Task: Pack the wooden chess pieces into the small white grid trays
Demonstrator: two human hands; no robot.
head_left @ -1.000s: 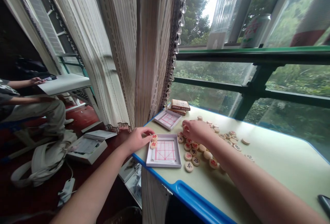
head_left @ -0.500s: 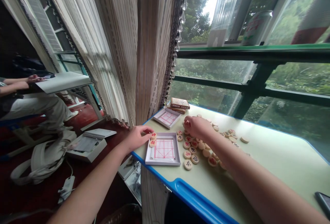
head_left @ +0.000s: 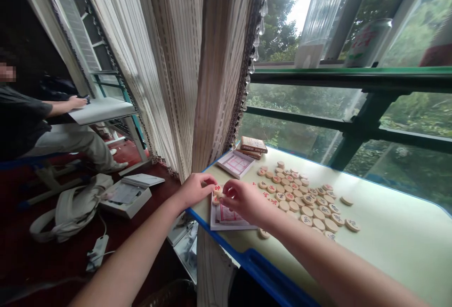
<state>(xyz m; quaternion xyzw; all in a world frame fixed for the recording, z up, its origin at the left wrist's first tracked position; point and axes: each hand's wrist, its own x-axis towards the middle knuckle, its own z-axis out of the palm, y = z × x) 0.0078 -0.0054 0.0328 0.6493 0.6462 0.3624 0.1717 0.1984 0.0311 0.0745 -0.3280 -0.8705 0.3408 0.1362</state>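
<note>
Left hand (head_left: 197, 190) at the near tray's (head_left: 233, 227) far-left corner, fingers loosely curved, fingertips right by a red-lettered piece (head_left: 217, 188); can't tell from here if it's gripping. Right hand (head_left: 226, 199) reaches over the same tray, thumb and forefinger pinching a pale piece (head_left: 219, 195), mostly covered by the fingers, just above a second red-marked one. Tray has a sheet with red grid lines.

Loose round wooden pieces (head_left: 289, 197) spread on the pale table (head_left: 388, 231), right of the tray, some with red or black characters, some blank side up. Second gridded tray (head_left: 236, 163) sits beyond, small boxes (head_left: 253, 144) stacked behind it. Drinks can (head_left: 369, 43) on the window ledge. Another person (head_left: 21, 118) sits at a white table (head_left: 102, 109), off left.
</note>
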